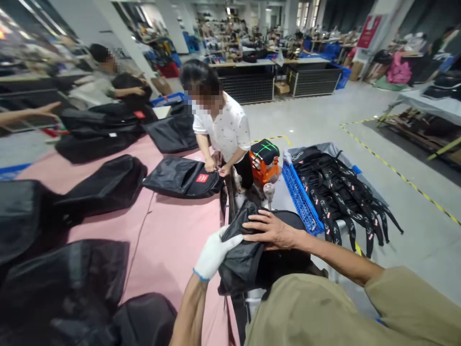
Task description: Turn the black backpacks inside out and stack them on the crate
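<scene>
A black fabric bag (240,265) lies bunched at the edge of the pink-covered table, close to my body. My left hand (213,252), in a white glove with a blue cuff, grips the bag's near left side; its thumb lies across the fabric and the other fingers are partly hidden. My bare right hand (272,230) rests on top of the bag with its fingers stretched and spread. Across the table corner, a person in a white shirt (236,120) handles another black bag (176,175) with a red label.
Several black bags, including a long one (108,185), cover the left of the pink table (162,250). To the right, a blue crate (300,199) holds black straps with white print. An orange container (264,168) stands behind my bag. Another person (97,81) works at the far left.
</scene>
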Action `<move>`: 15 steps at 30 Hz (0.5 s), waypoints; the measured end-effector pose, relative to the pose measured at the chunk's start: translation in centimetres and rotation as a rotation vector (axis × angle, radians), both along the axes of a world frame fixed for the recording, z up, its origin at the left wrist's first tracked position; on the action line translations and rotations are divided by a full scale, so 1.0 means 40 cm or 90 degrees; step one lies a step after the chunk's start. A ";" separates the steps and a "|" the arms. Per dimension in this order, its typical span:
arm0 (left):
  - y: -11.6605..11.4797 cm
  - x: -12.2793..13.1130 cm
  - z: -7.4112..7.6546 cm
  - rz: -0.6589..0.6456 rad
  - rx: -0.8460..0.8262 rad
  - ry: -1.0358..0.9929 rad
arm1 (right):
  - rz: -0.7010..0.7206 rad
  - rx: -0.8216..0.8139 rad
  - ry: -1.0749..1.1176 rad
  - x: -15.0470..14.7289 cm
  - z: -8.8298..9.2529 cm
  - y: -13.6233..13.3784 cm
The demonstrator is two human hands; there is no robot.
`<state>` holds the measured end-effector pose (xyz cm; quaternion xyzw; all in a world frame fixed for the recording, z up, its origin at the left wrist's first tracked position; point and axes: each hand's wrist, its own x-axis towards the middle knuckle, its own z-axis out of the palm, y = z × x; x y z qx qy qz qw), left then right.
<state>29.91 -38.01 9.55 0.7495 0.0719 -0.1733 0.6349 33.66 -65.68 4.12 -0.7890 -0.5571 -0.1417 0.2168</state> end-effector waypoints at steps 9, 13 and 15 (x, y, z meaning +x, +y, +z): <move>-0.244 0.172 -0.046 -0.054 0.119 -0.196 | -0.322 0.244 0.025 0.019 -0.077 -0.182; -0.360 0.118 -0.162 0.000 0.412 -0.444 | -0.570 0.220 0.000 0.115 -0.090 -0.228; -0.411 0.130 -0.247 0.026 0.529 -0.509 | -0.622 0.181 0.007 0.182 -0.100 -0.239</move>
